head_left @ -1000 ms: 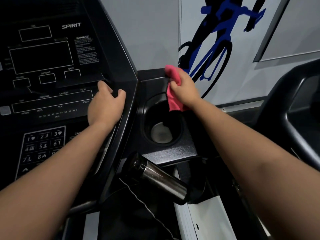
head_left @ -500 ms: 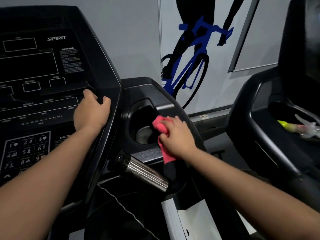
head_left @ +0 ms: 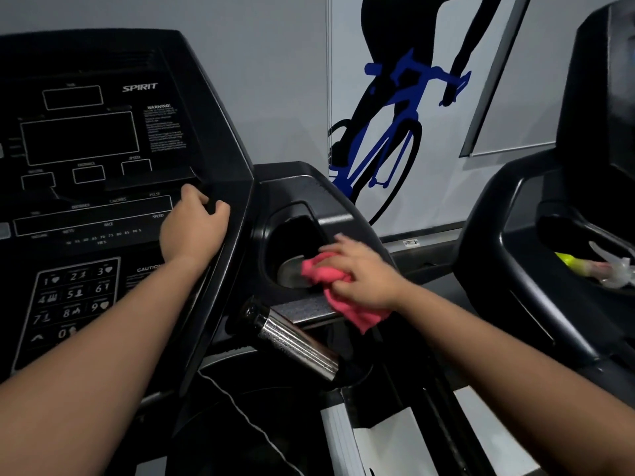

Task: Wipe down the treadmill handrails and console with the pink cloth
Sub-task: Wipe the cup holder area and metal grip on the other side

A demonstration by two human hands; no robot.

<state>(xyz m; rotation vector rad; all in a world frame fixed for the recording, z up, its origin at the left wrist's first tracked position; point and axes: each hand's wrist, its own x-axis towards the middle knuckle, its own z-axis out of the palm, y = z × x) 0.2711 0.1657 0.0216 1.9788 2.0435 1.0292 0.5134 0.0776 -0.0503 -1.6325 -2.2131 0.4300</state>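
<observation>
Black SPIRIT treadmill console (head_left: pixel 79 139) is filling the far left, with a white-outlined number keypad (head_left: pixel 74 297) sitting low on its face. Left hand (head_left: pixel 194 230) is gripping the console's right edge, fingers curled over the ledge and thumb lying along the side. Round cup holder (head_left: pixel 275 235) is sitting just right of the console in the black side tray. Chrome handrail grip (head_left: pixel 295 343) is angling down below the cup holder. Pink cloth (head_left: pixel 323 276) is lying bunched across the cup holder's right rim, its tail hanging over the tray's front edge. Right hand (head_left: pixel 366 280) is clutching the cloth, pressing it onto the rim. Blue-and-black cyclist mural (head_left: pixel 391 139) is covering the wall behind. Second treadmill (head_left: pixel 508 255) is standing at far right, a clear spray bottle (head_left: pixel 615 269) lying in its tray.
</observation>
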